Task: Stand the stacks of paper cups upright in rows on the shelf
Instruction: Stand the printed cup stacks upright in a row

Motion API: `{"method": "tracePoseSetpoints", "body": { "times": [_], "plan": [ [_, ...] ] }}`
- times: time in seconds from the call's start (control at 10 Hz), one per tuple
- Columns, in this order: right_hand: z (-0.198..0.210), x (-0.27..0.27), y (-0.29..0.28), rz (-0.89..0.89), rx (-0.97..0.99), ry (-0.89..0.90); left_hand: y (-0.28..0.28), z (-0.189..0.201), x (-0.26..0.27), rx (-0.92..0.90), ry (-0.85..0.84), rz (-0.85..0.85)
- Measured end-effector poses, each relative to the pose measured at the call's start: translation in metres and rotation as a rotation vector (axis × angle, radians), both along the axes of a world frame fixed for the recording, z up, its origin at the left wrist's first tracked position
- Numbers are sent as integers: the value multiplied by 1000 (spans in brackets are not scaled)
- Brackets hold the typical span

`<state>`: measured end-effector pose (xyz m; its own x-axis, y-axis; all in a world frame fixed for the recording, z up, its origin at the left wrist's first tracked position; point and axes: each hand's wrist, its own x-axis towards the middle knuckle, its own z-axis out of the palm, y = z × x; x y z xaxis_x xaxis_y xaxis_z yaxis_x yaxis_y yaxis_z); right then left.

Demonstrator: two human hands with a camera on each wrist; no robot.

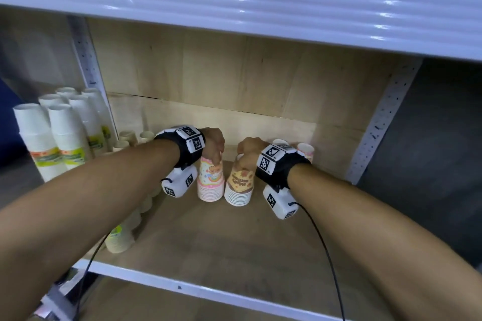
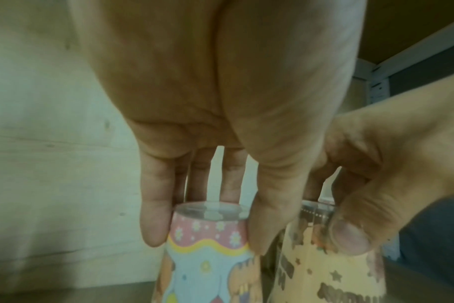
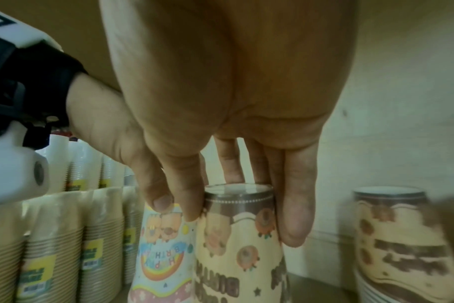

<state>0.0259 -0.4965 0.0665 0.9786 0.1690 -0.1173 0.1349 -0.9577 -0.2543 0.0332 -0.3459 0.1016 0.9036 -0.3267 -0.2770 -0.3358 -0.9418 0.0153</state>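
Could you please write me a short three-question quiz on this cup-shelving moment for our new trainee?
1. True or false: the left hand holds the pink cup stack by its top end.
2. Which stack does the right hand grip: A) pink cup stack, B) yellow-brown cup stack, C) white cup stacks?
3. Fill in: the two held stacks stand ___ on the shelf board, wide rims down.

Key: 1 true; 2 B; 3 side by side.
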Motion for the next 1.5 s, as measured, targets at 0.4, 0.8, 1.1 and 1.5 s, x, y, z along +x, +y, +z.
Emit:
{"method": "tracePoseSetpoints", "body": {
  "times": [0.4,0.8,1.1,1.5],
  "plan": [
    [-2,-10,-104,-155,-46,-34,-86,-7,16,-205,-57,-171],
    [-12,-13,-149,-201,18,-21,-138,-22,19,-260,-8,-265],
    [-18,-9,-154,-160,151,-30,-143,-25,23,-261,32,-271],
    [-16,-9,-153,-152,127,18,-143,-29,22,-261,12,-266]
  ]
}}
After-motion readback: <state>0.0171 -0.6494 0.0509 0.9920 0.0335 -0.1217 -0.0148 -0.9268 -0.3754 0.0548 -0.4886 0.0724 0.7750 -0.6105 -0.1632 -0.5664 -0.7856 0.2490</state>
